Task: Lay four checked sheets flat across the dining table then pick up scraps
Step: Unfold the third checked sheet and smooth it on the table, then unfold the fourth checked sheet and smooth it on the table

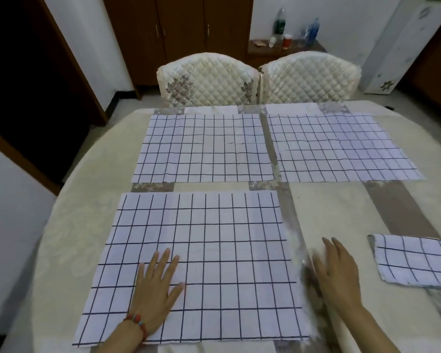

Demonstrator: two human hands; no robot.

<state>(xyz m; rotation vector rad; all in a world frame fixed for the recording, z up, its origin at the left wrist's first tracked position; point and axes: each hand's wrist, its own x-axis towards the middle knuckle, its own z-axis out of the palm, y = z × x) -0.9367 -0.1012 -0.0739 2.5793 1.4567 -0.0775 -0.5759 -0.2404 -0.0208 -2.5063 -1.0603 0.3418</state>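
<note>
White checked sheets (204, 149) flat; fourth sheet (415, 261) folded.

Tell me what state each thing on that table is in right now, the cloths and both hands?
Near left sheet: spread flat.
Far left sheet: spread flat.
Far right sheet: spread flat.
Fourth sheet: folded, at the right edge.
Left hand: fingers straight, pressing the near left sheet.
Right hand: fingers straight, blurred, on the table beside that sheet.
Cupboard doors: closed.
</note>
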